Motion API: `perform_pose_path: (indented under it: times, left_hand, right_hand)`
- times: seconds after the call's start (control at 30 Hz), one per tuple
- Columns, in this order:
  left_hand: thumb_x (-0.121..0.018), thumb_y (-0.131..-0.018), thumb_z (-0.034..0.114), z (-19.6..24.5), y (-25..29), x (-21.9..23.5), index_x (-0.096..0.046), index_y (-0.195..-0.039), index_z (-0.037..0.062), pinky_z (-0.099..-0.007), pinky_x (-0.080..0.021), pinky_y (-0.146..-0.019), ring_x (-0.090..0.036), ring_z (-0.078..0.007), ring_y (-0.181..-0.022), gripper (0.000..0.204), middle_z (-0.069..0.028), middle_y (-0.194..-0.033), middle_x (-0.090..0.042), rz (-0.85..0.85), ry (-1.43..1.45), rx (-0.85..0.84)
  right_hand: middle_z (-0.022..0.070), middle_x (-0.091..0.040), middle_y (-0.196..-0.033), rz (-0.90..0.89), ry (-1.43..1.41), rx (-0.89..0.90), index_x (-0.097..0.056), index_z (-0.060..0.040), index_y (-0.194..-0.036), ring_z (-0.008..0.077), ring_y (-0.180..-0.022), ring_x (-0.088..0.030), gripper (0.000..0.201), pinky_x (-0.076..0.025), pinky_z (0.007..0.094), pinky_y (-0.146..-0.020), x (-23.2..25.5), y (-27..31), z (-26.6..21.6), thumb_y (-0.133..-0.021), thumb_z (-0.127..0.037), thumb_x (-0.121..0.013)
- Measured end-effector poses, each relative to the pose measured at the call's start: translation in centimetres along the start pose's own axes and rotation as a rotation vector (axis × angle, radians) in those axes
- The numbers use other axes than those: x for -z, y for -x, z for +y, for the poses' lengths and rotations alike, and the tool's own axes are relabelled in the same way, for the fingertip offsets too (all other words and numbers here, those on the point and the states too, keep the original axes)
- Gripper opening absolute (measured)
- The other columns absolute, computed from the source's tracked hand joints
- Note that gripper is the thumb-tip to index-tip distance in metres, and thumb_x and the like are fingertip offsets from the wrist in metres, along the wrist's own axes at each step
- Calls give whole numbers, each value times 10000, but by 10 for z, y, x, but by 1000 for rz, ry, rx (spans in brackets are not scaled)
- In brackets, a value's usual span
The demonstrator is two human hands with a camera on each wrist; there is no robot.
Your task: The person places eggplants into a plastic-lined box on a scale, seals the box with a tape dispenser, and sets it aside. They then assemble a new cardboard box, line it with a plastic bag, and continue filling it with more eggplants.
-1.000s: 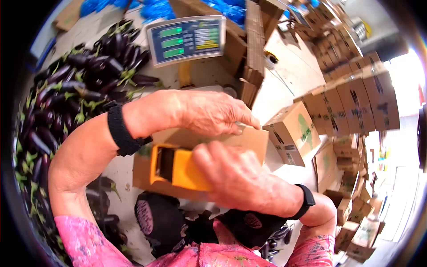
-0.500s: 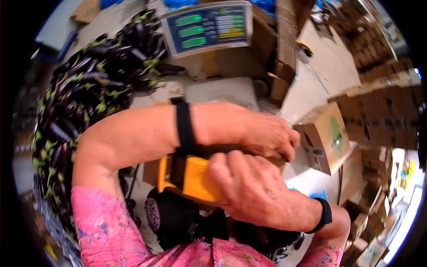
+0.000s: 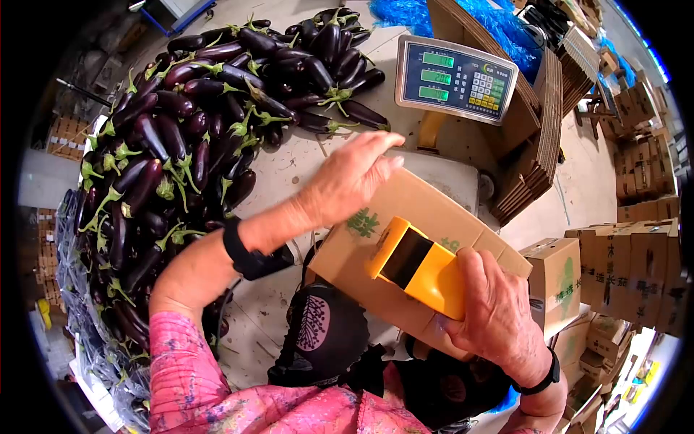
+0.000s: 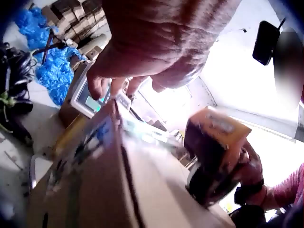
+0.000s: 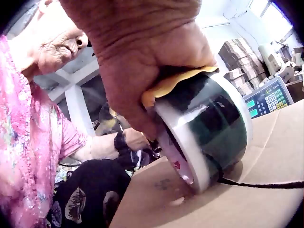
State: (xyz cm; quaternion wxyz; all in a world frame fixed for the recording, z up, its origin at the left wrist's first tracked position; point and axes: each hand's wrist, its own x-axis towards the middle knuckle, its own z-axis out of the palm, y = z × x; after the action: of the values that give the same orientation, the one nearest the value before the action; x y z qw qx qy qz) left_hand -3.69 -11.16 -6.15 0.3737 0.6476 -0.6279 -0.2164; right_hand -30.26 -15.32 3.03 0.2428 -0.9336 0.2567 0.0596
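A cardboard carton [image 3: 340, 253] with green print lies slantwise in front of the person, its flaps meeting at a seam. My right hand [image 3: 499, 315] grips a yellow tape dispenser [image 3: 441, 278] over the carton's right part. In the right wrist view, the wide tape roll [image 5: 216, 123] sits on the cardboard at the seam, with the right hand [image 5: 147, 71] wrapped over the dispenser. My left hand [image 3: 350, 181] is at the carton's far left corner, fingers extended along the edge. From the left wrist view, the left hand's fingers [image 4: 98, 87] hang right at the carton's edge.
A big heap of eggplants [image 3: 195, 137] covers the left side. Behind the carton stands a scale display [image 3: 457, 78] beside folded cardboard [image 3: 538, 152]. Another carton [image 3: 553, 278] sits at the right, near stacked boxes [image 3: 629, 267]. Blue plastic [image 3: 412, 18] lies at the back.
The head view has swung, and the carton appears turned. My left hand has moved from the carton's far right side to its far left corner. The dispenser is now nearer the carton's right end.
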Motion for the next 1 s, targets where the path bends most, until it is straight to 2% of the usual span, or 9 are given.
perform_pose_path:
  times: [0.07,0.17,0.2,0.43,0.47,0.7,0.73,0.83,1.0]
  left_hand:
    - [-527,-1023,339,-18,20,-32,-495,-1387,30,-453,-431,-1068,-516,-426,-1282,479,-256,-1387,-511,109,-55,-30]
    - [-550,-1008,366,4,25,-40,-462,-1415,34,-482,-445,-1047,-513,-463,-1265,532,-260,-1438,-457,97,-229,95]
    - [-556,-997,404,1,23,-41,-479,-1395,20,-516,-558,-849,-645,-482,-1032,559,-272,-1469,-383,106,-310,25]
    - [-571,-989,320,6,26,-43,-483,-1420,125,-508,-560,-841,-646,-475,-1020,481,-250,-1414,-493,105,-450,120]
    - [-558,-996,314,7,27,-43,-489,-1421,138,-507,-562,-831,-646,-460,-1020,464,-235,-1371,-533,111,-471,129]
    - [-537,-1005,354,-4,28,-44,-464,-1440,169,-532,-567,-756,-675,-448,-888,479,-212,-1281,-565,136,-509,4]
    - [-536,-1011,308,-1,28,-44,-456,-1471,165,-496,-534,-874,-618,-433,-1093,488,-195,-1329,-575,107,-487,86]
    - [-533,-1013,293,0,26,-44,-450,-1477,167,-484,-528,-887,-609,-429,-1114,488,-200,-1324,-580,112,-450,92]
    - [-519,-1022,263,-6,24,-45,-436,-1487,156,-477,-503,-857,-616,-435,-1027,484,-223,-1141,-623,116,-464,52]
  right_hand:
    - [182,-577,-958,13,23,-1,-473,-26,-1202,426,-860,-622,683,-515,478,-707,-2,0,-2,-641,-182,-831]
    - [179,-580,-953,49,37,-2,-478,-28,-1182,423,-868,-622,651,-512,481,-705,-2,0,-3,-656,-187,-826]
    - [178,-580,-950,63,36,-3,-481,-28,-1171,422,-871,-622,635,-511,482,-704,-3,0,-3,-662,-187,-824]
    - [185,-577,-921,48,102,53,-466,-17,-1128,407,-791,-652,521,-530,478,-681,4,9,2,-744,-205,-763]
    - [191,-588,-950,15,72,-27,-479,-38,-1119,426,-885,-631,548,-513,498,-727,8,14,0,-723,-198,-822]
    - [156,-585,-909,109,138,-183,-505,-52,-1054,405,-848,-628,513,-516,471,-721,18,112,53,-667,-143,-829]
    - [153,-579,-900,141,146,-201,-508,-52,-1056,397,-846,-624,508,-516,462,-719,10,128,68,-673,-140,-830]
    - [161,-559,-886,167,85,-218,-498,-51,-1089,393,-832,-607,510,-507,455,-717,-11,164,98,-690,-122,-809]
    - [178,-551,-895,211,-25,-186,-479,-42,-1116,408,-850,-595,551,-501,451,-737,-31,176,122,-683,-122,-811]
